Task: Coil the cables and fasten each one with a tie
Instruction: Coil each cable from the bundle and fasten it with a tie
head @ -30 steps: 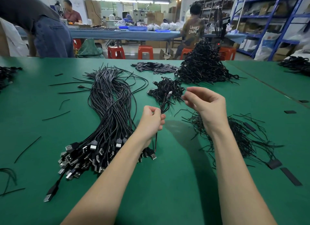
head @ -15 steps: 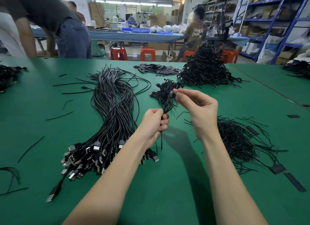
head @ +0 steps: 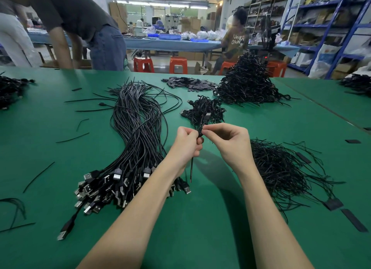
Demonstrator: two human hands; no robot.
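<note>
We held the coiled cable [head: 200, 133] up off the bench [head: 200, 218], just nearer us than the small finished pile [head: 203, 111], left hand [head: 185, 143] clamping the coil so right hand [head: 226, 142] could pinch the tie on.

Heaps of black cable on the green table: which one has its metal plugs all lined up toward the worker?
The long bundle of straight black cables left of the left hand. Its silver plugs fan out at the near end; the other heaps are tangled or coiled.

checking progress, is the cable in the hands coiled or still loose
Coiled: the cable sits bunched between left hand and right hand, one short end hanging below.
</note>
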